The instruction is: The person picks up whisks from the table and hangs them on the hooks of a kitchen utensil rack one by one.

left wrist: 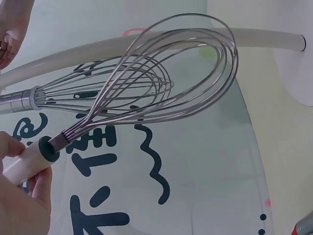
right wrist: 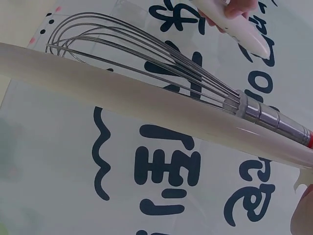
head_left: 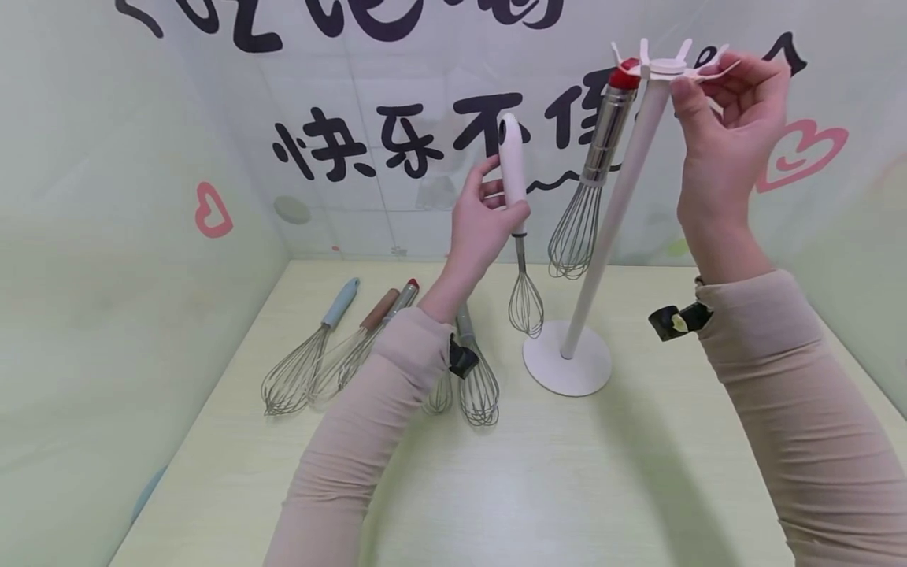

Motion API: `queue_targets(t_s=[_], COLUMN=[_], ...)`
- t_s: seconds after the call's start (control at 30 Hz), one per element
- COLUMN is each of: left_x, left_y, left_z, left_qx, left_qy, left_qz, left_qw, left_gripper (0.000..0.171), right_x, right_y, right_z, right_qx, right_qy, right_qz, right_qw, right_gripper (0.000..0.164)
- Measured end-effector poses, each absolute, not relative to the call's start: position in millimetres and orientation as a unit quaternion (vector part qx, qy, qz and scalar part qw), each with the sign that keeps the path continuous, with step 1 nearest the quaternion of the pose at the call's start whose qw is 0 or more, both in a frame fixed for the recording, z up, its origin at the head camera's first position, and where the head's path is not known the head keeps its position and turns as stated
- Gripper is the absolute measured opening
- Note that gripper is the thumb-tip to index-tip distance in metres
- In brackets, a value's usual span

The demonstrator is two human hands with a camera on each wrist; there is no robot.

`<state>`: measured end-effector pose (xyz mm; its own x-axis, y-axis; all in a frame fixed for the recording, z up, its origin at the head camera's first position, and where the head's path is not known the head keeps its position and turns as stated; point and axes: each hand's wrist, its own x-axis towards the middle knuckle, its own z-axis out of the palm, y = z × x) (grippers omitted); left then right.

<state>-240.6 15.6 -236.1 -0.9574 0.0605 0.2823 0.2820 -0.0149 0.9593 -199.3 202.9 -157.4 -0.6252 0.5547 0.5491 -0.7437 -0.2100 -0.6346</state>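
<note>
Pale table (head_left: 524, 504) lies under it all as I watch my feed from far off. Closest to my head cam come two tan sleeves (head_left: 354, 457), then the hands. The right hand (head_left: 737, 126) has bent fingers and thumb pinching the spiky top (head_left: 668, 68) of a white stand (head_left: 616, 213), prob. b/c a tall thin pole could tip or turn. The left hand (head_left: 485, 209) has its fingers bent round the low part of a white whisk (head_left: 512, 157); I think that's so the top end pokes out free. That whisk is up in the air, wires down, near the stand but apart from it. Btwn them a red-tipped whisk (head_left: 601, 150) hangs by its red end from the top, so its wires pt. down too. The round base (head_left: 567, 378) sits flat, wide to keep the pole up, I guess. Left of it more whisks lie on the table: a blue one (head_left: 342, 303), a brown one (head_left: 379, 309), a shiny one (head_left: 406, 294) w/ a red tip, and two grey ones (head_left: 465, 324) partly hid by the left sleeve. Way back is a wall cloth (head_left: 425, 236) w/ big black writing (head_left: 487, 102).
</note>
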Motion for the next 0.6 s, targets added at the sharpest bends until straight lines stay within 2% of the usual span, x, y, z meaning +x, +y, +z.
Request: queue_targets(t_s=[0.27, 0.6], left_x=[-232, -227], left_y=[21, 24], left_z=[-225, -214], left_qx=[-0.140, -0.175], left_qy=[-0.672, -0.652], left_qz=[-0.721, -0.727], left_qw=[0.099, 0.127], left_gripper=[0.061, 0.052], right_x=[-200, -193], right_y=[198, 194], right_z=[-159, -154], right_qx=[0.093, 0.077], right_qy=[-0.465, -0.453], right_qz=[0.763, 0.776], right_qw=[0.440, 0.433], right_gripper=[0.038, 0.035])
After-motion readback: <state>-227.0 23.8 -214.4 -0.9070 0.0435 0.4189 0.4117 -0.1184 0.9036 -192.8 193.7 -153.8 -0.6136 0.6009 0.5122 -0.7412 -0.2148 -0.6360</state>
